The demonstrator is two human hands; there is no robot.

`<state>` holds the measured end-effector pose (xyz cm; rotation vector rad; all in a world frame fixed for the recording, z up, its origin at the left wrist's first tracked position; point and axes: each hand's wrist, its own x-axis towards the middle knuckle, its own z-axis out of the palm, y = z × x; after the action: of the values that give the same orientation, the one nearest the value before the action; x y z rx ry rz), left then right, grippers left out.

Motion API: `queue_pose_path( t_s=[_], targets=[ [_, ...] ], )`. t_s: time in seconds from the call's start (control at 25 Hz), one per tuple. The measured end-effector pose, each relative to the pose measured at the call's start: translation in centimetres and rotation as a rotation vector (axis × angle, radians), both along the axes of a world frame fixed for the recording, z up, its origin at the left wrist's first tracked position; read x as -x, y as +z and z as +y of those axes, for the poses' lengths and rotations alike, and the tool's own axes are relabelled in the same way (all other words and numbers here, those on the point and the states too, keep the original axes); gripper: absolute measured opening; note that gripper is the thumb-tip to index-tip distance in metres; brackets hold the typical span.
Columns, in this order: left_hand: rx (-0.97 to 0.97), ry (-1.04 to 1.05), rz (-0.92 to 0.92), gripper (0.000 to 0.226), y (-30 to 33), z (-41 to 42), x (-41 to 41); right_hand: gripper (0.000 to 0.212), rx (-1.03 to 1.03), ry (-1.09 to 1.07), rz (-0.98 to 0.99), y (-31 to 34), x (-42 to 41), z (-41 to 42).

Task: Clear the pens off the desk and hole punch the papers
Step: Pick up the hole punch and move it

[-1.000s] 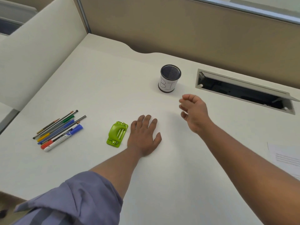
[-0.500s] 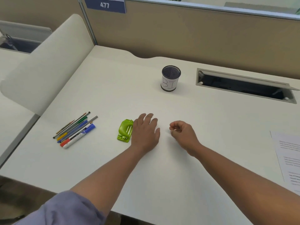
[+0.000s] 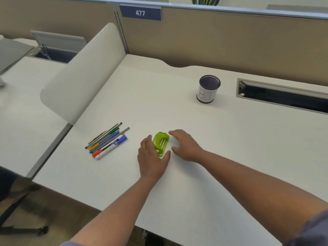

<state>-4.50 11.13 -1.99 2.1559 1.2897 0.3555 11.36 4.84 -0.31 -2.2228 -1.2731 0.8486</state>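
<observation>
lime-green hole punch (image 3: 160, 143), bundled pens (image 3: 107, 141)

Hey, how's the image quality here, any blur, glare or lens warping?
Head view: soft even light, no glare on the desk; faint shadows under both hands; wide-angle bending of the partition rail; pens and hole punch reasonably sharp.

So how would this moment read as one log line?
pens: on desk | hole punch: between hands | left hand: open | right hand: open
</observation>
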Motion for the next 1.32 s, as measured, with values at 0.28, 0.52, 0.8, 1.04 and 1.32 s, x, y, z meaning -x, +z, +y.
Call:
queue_pose_path(
  t_s=[0.28, 0.52, 0.8, 1.04, 1.32],
  targets=[
    [0.034, 0.048, -0.074, 0.042, -0.1, 0.8, 0.2, 0.044, -0.011, -0.003, -0.040, -0.5, -0.4, 3.4],
    [0.097, -0.033, -0.143, 0.028, 0.9, 1.4, -1.3, 0.025, -0.111, -0.177, 0.049, 0.3, -1.3, 1.8],
    [0.077, -0.418, -0.194, 0.034, 4.6, -1.3, -9.9, 0.028, -0.156, -0.420, -0.013, 3.3, -7.7, -7.0],
    [0.096, -0.674, -0.145, 0.042, 6.9, -5.5, -19.6, 0.029, -0.152, -0.618, -0.082, 5.3, -13.9, -15.0],
    [0.113, -0.824, -0.044, 0.044, 5.6, -8.1, -27.9, 0.030, -0.138, -0.750, -0.086, 3.6, -19.5, -19.3]
  ],
)
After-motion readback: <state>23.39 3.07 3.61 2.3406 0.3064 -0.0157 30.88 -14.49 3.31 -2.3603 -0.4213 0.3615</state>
